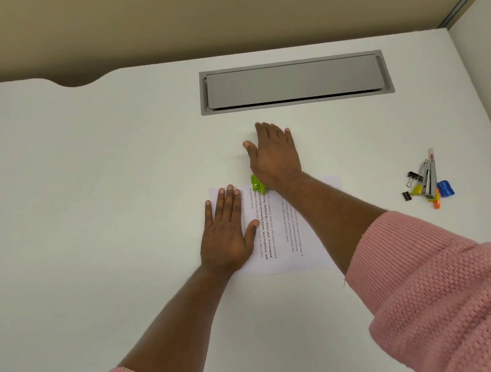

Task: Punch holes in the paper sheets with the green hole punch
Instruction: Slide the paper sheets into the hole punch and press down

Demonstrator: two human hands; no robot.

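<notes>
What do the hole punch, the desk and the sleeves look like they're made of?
Hole punch: bright green, smooth, probably painted metal or plastic; mostly hidden under the right hand.
Desk: matte white, likely laminate; even, no grain.
Sleeves: pink knit, visible ribbing and stitches.

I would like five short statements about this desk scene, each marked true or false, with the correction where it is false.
1. The left hand lies flat on the paper sheets. True.
2. The green hole punch sits at the near edge of the sheets. False: it is at their far edge, mostly under the right hand.
3. The stapler lies to the right of the sheets. True.
4. The sheets are blank. False: they carry printed text.
5. The grey cable hatch is behind the hands. True.
</notes>
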